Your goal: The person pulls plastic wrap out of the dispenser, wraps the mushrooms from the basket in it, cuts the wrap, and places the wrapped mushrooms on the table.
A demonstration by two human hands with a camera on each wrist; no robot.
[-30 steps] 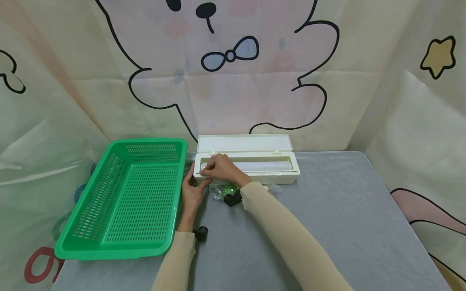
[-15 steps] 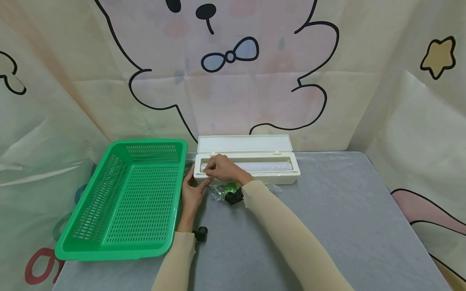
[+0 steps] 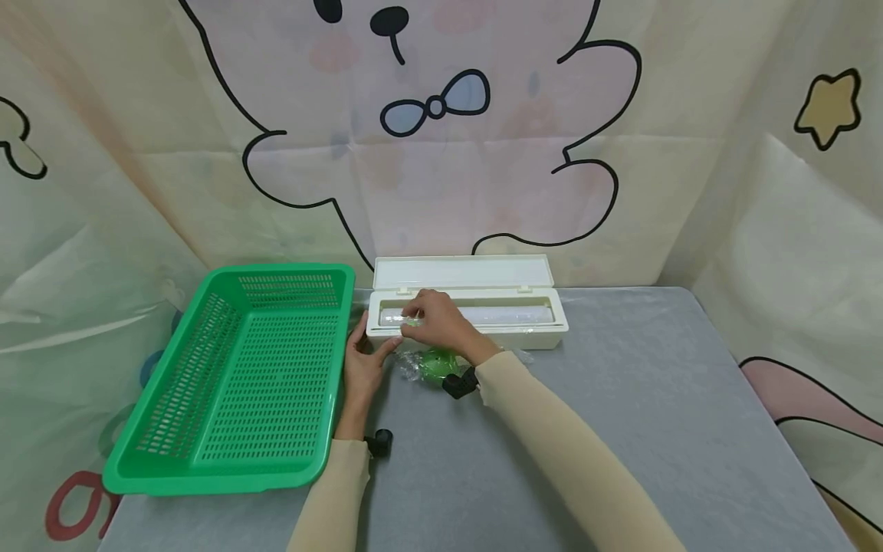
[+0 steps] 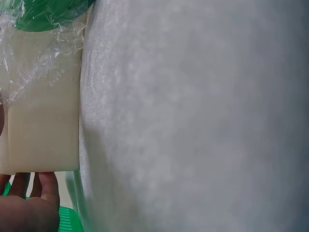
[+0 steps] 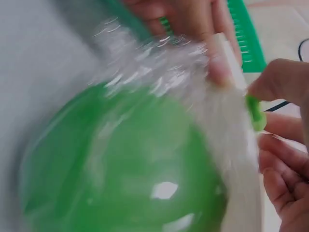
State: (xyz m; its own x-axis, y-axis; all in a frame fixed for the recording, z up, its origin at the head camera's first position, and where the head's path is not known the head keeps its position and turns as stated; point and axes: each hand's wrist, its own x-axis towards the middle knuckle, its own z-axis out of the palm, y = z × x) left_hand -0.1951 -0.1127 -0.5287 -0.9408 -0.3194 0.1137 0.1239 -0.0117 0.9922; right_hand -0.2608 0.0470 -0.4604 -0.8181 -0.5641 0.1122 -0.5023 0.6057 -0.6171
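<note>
A white cling film dispenser [image 3: 531, 339] stands at the back of the table, its lid [image 3: 462, 271] raised and a roll [image 3: 510, 315] inside. My left hand [image 3: 362, 369] holds its left end, fingers against the end face and thumb at the front edge. With thumb and forefinger, my right hand [image 3: 443, 322] pinches a small green slide cutter [image 5: 256, 113] on the dispenser's front edge. Clear cling film [image 4: 53, 58] hangs over the front wall. It lies over a glossy, rounded green thing [image 5: 130, 159] just before the box, partly behind my right wrist in the head view.
A large green plastic basket [image 3: 228, 483] stands left of the dispenser, close beside my left forearm. Grey cloth [image 3: 621, 399] covers the table. A printed curtain [image 3: 441, 192] hangs right behind the table's back edge and along both sides.
My right hand has slid right along the dispenser's front edge with the cutter, mostly in the last half second. More of the green thing shows. My left hand stays on the box end.
</note>
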